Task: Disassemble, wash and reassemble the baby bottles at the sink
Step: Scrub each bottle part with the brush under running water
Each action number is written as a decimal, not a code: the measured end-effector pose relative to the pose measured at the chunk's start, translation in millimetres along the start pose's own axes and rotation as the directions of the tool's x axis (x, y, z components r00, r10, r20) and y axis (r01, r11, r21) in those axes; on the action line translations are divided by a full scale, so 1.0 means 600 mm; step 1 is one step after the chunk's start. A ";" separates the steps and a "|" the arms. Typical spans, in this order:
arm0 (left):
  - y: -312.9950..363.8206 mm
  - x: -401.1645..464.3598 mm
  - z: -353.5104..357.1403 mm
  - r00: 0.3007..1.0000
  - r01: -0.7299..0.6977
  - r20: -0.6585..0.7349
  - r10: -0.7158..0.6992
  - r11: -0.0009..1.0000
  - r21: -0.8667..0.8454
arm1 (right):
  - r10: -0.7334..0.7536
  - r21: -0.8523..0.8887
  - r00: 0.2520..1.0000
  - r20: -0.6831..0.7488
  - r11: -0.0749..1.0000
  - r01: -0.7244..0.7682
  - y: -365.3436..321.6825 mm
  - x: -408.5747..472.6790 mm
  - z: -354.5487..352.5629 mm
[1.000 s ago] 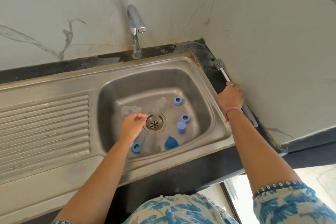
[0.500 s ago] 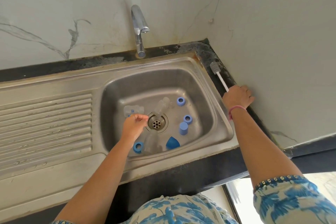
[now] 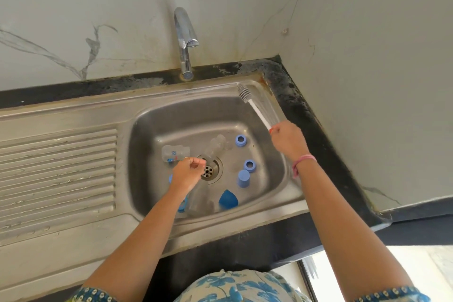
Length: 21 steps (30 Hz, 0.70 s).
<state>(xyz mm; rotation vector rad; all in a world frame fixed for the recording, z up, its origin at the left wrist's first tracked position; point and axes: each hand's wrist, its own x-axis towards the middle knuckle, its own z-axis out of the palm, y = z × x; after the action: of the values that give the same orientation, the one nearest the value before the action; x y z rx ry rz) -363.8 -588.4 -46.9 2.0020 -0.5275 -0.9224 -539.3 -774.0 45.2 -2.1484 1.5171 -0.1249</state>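
A stainless steel sink (image 3: 147,115) fills the middle of the head view, with a ribbed draining board (image 3: 56,169) at nine o'clock and a chrome tap (image 3: 185,41) at twelve o'clock.

The right hand (image 3: 289,140), at three o'clock of the basin, is curled closed around the white handle of a bottle brush (image 3: 255,108). The brush's grey bristle head points toward one o'clock, above the sink's back right corner.

The left hand (image 3: 187,174) hangs low in the basin just beside the drain (image 3: 210,170), fingers curled in; whether it pinches anything cannot be told.

Bottle parts lie scattered on the basin floor. A clear bottle (image 3: 172,153) lies at ten o'clock of the drain, another clear bottle (image 3: 217,144) at twelve o'clock, and a third (image 3: 199,200) at six o'clock. Two blue rings (image 3: 241,140) (image 3: 249,165) and a blue cap (image 3: 243,178) sit at two to three o'clock. A blue dome-shaped cap (image 3: 228,198) rests at five o'clock.
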 end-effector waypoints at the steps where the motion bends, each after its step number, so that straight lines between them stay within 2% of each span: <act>1: 0.000 0.007 0.007 1.000 -0.014 0.019 0.013 0.999 0.041 | 0.003 0.006 1.000 0.027 1.000 -0.003 -0.001 0.001 0.003; 6: 0.010 0.044 0.056 0.981 -0.153 0.165 0.106 0.939 0.307 | 0.000 -0.006 0.992 0.124 1.000 0.000 0.004 0.020 0.011; 11: 0.011 0.092 0.104 0.913 -0.346 0.388 0.127 0.746 0.569 | -0.013 -0.022 0.976 0.218 1.000 0.018 0.001 0.042 0.019; 15: 0.011 0.122 0.134 0.808 -0.537 0.587 0.053 0.480 0.694 | -0.006 0.005 0.965 0.262 1.000 0.005 0.001 0.052 0.026; 18: 0.007 0.140 0.152 0.782 -0.538 0.620 -0.062 0.435 0.722 | -0.007 0.037 0.960 0.279 0.999 -0.003 0.002 0.061 0.031; 21: 0.005 0.150 0.165 0.775 -0.541 0.621 -0.119 0.384 0.749 | -0.008 0.071 0.950 0.312 0.997 -0.015 0.002 0.065 0.035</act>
<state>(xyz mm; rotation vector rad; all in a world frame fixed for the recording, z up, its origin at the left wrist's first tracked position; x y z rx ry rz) -382.2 -700.0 -118.1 2.3969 -2.0407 -1.2216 -518.2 -802.2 18.5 -1.9967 1.3117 0.1534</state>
